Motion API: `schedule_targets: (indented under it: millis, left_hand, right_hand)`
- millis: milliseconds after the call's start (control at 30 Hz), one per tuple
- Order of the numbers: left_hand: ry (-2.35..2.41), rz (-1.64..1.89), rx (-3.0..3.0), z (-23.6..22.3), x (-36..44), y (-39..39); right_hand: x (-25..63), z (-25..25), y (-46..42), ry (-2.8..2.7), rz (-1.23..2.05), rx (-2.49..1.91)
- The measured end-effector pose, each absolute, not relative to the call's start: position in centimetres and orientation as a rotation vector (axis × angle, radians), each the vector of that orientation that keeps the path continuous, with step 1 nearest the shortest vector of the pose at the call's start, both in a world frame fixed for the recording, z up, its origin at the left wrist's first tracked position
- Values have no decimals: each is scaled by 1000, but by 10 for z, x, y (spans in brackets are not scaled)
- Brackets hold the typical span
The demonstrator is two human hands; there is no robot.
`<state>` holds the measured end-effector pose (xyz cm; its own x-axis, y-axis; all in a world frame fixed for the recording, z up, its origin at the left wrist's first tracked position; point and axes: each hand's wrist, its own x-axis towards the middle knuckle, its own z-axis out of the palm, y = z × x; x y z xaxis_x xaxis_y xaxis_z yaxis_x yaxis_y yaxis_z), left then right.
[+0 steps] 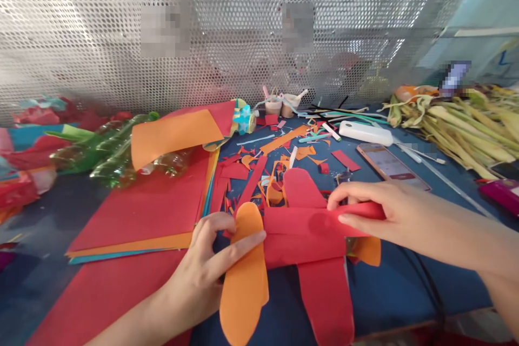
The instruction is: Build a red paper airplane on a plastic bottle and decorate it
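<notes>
A model airplane (304, 235) with a body wrapped in red paper lies crosswise in front of me. One red wing (326, 300) points toward me and the other red wing (300, 188) points away. At its left end sits a long rounded orange paper piece (243, 281), like a propeller, and my left hand (214, 254) grips it between thumb and fingers. My right hand (377, 208) pinches a red paper flap (365, 210) at the plane's right end. Below that flap an orange paper piece (371, 250) sticks out.
Paper scraps (279, 173) litter the table behind the plane. Stacked coloured sheets (141, 200) and green plastic bottles (117, 151) lie left. A white glue gun (365, 132), a phone (391, 165) and dried husks (458, 124) are right. Two small cups (290, 105) stand by the perforated metal panel (243, 27).
</notes>
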<state>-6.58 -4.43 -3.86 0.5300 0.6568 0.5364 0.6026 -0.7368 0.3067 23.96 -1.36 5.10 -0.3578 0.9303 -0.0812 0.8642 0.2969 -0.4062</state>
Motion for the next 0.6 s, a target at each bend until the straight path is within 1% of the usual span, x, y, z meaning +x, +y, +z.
schedule_targets:
  millis: [133,433,600]
  left_hand:
    - [1115,986,2661,-35,-66,-44]
    - [1177,951,2867,-31,-65,-49]
    - [1075,869,2869,-30,-65,-51]
  right_hand:
    - [247,51,-12,-2447,738,-1584]
    - [249,52,-9,-2511,821,-1501]
    - [248,53,-9,-2575,826,-1437]
